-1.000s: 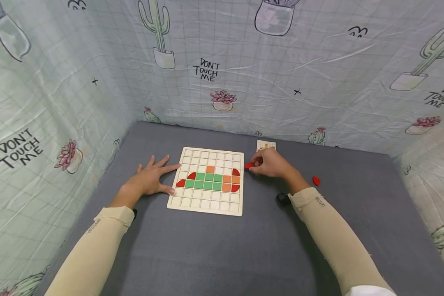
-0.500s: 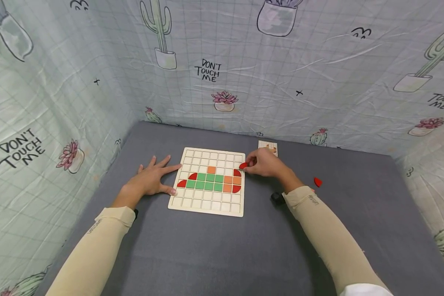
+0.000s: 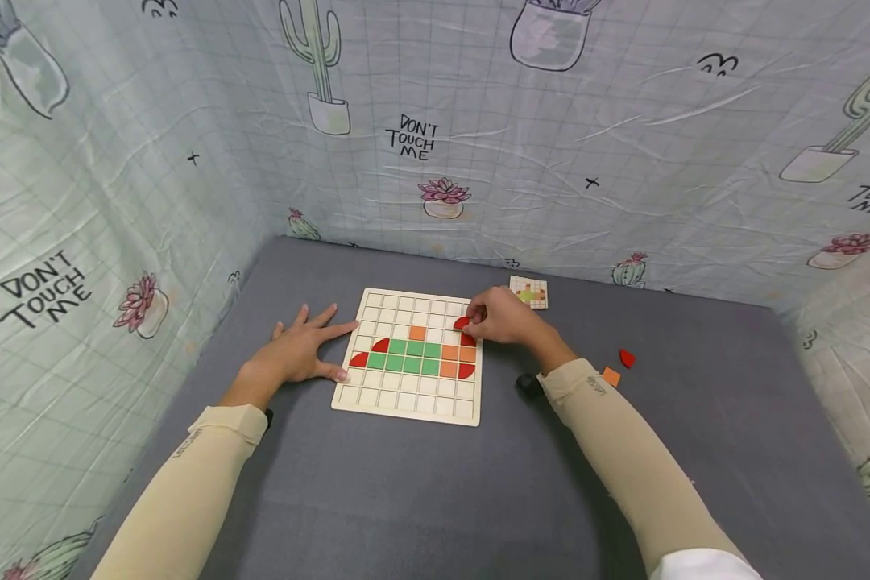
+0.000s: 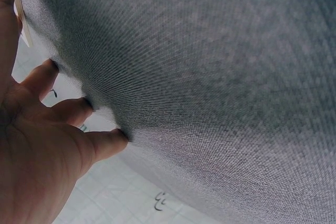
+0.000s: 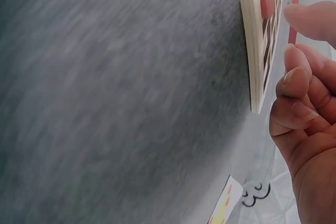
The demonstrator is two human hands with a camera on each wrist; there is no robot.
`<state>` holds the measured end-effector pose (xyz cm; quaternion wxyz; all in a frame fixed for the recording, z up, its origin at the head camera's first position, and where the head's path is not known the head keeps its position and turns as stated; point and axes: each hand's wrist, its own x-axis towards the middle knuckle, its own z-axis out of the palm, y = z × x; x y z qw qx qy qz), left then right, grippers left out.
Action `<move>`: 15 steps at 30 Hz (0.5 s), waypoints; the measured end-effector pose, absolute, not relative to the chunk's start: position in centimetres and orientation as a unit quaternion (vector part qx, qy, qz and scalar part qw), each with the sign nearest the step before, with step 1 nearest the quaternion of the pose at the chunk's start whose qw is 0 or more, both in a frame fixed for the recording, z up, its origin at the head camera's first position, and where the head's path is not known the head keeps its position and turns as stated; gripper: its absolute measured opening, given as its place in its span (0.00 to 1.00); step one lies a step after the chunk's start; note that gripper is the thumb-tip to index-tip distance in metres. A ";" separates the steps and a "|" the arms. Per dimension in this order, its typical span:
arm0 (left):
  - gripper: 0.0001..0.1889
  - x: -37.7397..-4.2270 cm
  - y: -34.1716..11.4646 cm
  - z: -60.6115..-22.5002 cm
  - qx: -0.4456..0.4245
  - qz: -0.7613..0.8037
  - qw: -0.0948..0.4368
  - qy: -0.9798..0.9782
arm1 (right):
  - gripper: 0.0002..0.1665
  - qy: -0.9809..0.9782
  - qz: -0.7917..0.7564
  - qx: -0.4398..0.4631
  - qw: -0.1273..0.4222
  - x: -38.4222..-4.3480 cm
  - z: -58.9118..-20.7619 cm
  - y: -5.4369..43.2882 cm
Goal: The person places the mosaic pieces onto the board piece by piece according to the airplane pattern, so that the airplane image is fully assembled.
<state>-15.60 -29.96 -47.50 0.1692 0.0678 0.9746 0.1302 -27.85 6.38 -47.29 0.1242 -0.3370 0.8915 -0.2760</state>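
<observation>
A square wooden grid board [image 3: 406,400] lies on the grey table, with green and orange squares and red quarter-round tiles set in its middle rows. My left hand [image 3: 290,354] is spread at the board's left edge, thumb and index finger touching it; in the left wrist view its other fingertips [image 4: 116,139] rest on the cloth. Above the board's right side my right hand [image 3: 506,316] pinches a red quarter-round tile [image 3: 461,323] between thumb and index finger. The right wrist view shows that red tile [image 5: 293,24] edge-on, apart from the board.
A small pattern card [image 3: 528,292] lies behind the right hand. Right of the right forearm are a loose red tile [image 3: 627,358] and an orange square tile [image 3: 611,376]. A printed cloth wall [image 3: 435,121] stands around the back and sides.
My right hand has moved left with the red tile, from beside the board to over its right columns. The card and the loose orange tile have come into fuller view. The left hand stays put.
</observation>
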 end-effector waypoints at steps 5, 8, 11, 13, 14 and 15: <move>0.55 -15.6 -30.0 -47.5 0.069 0.131 0.170 0.974 | 0.08 0.891 -0.272 -0.343 0.121 -28.0 -47.3 5.1; 0.55 -15.7 -30.0 -47.7 0.070 0.133 0.169 0.974 | 0.08 0.890 -0.266 -0.350 0.119 -28.2 -47.3 4.2; 0.55 -15.7 -30.1 -47.7 0.070 0.132 0.168 0.974 | 0.09 0.888 -0.265 -0.355 0.124 -28.2 -47.2 3.3; 0.55 -15.7 -30.0 -47.7 0.070 0.131 0.168 0.975 | 0.09 0.886 -0.265 -0.357 0.129 -28.2 -47.1 2.6; 0.55 -15.7 -30.0 -47.7 0.070 0.130 0.168 0.975 | 0.09 0.886 -0.266 -0.356 0.132 -28.1 -47.1 2.3; 0.55 -15.7 -30.0 -47.7 0.069 0.130 0.168 0.975 | 0.09 0.885 -0.266 -0.357 0.135 -28.1 -47.0 2.0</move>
